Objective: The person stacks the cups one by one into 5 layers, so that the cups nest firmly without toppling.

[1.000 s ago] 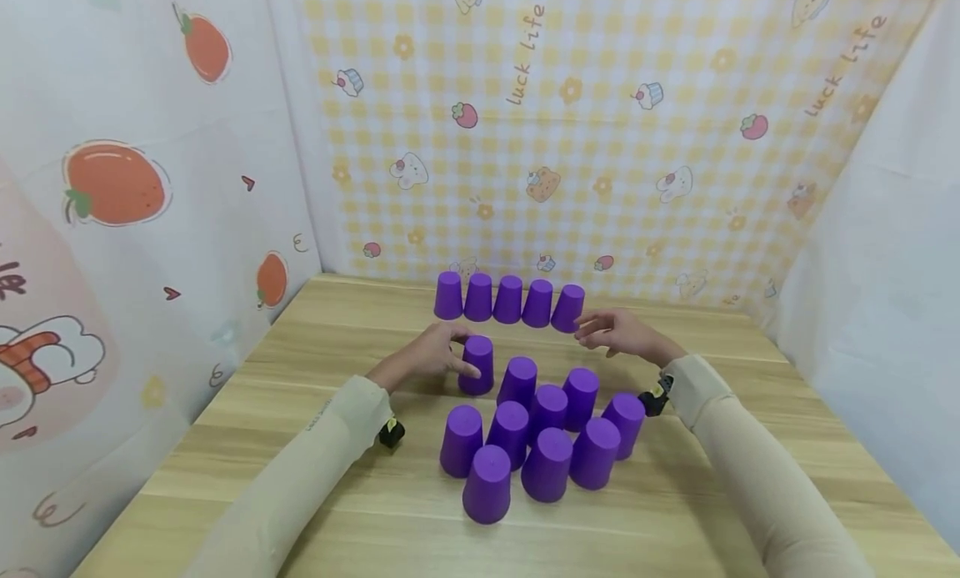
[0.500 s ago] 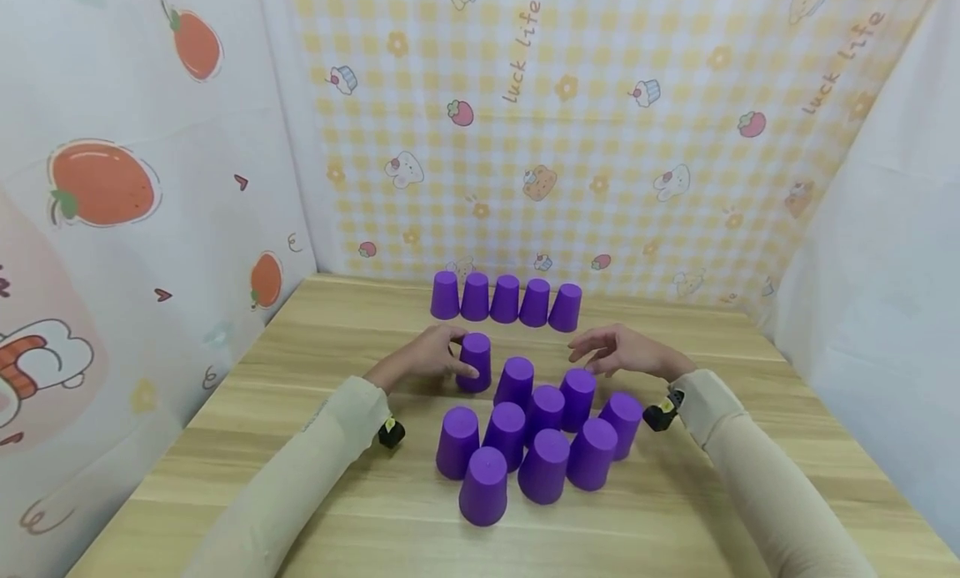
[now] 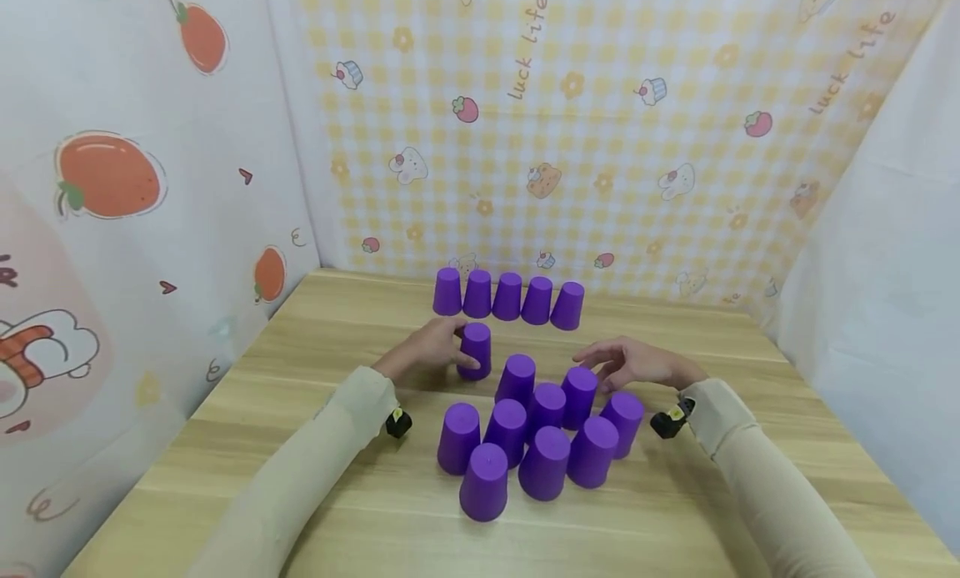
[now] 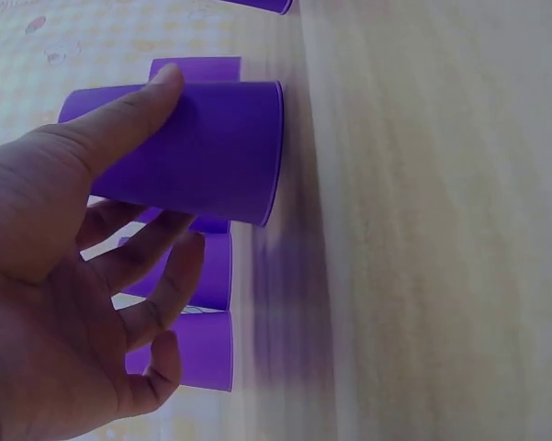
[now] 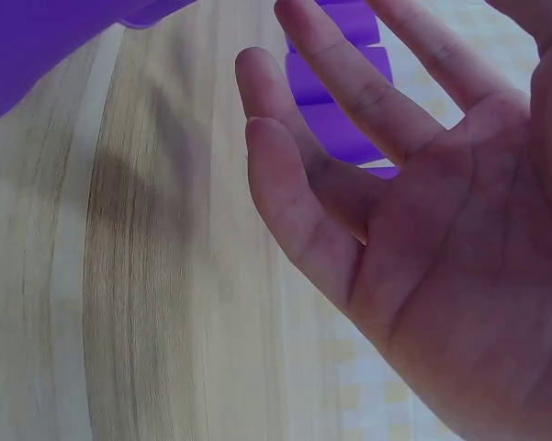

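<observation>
My left hand (image 3: 431,344) grips an upside-down purple plastic cup (image 3: 476,351) by its sides, between thumb and fingers. In the left wrist view, the thumb crosses the near side of this held cup (image 4: 202,152), and the other fingers curve beneath it. Whether its rim touches the table, I cannot tell. My right hand (image 3: 637,364) hovers behind the right side of the front cups, holding nothing. Its fingers are loosely bent in the right wrist view. Nearest to it is a purple cup (image 3: 580,394) in the front group, partly covered by neighbouring cups.
A row of several upside-down purple cups (image 3: 507,297) stands along the back. Several more (image 3: 545,465) stand close together in front, with one cup (image 3: 483,486) nearest me. The wooden table (image 3: 375,511) meets a checked cloth backdrop (image 3: 480,194) and a printed side cloth (image 3: 195,186).
My left hand and its cup have shifted slightly upward in the head view. My right hand has drawn back from beside the rear row toward the front group's right side.
</observation>
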Motion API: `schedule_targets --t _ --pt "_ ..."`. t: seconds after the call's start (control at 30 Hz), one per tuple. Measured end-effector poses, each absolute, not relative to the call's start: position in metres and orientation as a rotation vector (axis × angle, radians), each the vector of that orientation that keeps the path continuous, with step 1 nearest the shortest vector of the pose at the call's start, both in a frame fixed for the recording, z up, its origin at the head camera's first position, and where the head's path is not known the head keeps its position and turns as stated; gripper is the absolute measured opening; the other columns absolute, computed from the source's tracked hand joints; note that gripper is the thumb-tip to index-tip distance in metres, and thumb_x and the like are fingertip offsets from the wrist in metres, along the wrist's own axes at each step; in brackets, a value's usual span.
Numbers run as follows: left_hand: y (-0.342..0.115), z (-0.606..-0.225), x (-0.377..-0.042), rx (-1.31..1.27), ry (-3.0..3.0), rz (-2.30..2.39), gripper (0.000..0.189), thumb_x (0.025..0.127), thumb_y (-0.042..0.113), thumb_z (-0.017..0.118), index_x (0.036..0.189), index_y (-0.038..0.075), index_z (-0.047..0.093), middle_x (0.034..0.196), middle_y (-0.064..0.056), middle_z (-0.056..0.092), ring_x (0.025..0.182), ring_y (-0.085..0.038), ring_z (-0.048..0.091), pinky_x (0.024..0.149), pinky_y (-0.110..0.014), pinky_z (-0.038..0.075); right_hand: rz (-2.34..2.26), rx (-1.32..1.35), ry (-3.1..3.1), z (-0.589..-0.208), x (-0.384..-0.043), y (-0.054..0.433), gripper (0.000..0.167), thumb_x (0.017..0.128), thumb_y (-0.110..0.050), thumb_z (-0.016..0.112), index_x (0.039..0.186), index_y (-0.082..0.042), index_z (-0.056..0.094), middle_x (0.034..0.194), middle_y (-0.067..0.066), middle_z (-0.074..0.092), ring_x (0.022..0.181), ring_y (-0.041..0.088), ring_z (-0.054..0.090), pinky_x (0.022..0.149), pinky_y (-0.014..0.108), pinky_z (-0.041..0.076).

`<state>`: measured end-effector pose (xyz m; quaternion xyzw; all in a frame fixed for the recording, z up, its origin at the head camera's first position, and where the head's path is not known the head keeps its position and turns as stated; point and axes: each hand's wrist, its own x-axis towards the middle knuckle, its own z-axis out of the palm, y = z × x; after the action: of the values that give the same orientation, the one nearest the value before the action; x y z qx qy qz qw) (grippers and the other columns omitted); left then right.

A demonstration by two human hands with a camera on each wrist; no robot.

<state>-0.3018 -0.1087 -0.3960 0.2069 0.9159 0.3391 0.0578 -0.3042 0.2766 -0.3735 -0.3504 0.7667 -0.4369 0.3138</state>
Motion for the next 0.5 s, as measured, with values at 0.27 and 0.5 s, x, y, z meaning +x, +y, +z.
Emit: schedule_targets --t 0.27,0.5 --pt "-0.11 -0.388 -0.306 0.507 2.846 1.03 0.069 0.077 0.035 0.086 0.133 0.005 0.057 0.124 -0.01 0.066 0.115 -0.027 0.061 0.101 -0.047 0.045 -1.145 -0.889 2.023 -0.379 -0.298 0.276 0.055 0.088 0.005 0.067 0.139 0.007 0.048 0.127 0.013 0.064 0.102 0.034 0.067 0.083 0.045 0.057" --pt "-0.109 -0.379 -0.309 0.39 2.941 1.115 0.076 0.079 0.04 0.083 0.138 0.003 0.05 0.131 -0.013 0.063 0.122 -0.031 0.058 0.107 -0.054 0.037 -1.151 -0.895 2.032 -0.384 -0.298 0.275 0.055 0.087 0.005 0.069 0.138 0.008 0.049 0.125 0.009 0.067 0.098 0.029 0.068 0.081 0.041 0.058"
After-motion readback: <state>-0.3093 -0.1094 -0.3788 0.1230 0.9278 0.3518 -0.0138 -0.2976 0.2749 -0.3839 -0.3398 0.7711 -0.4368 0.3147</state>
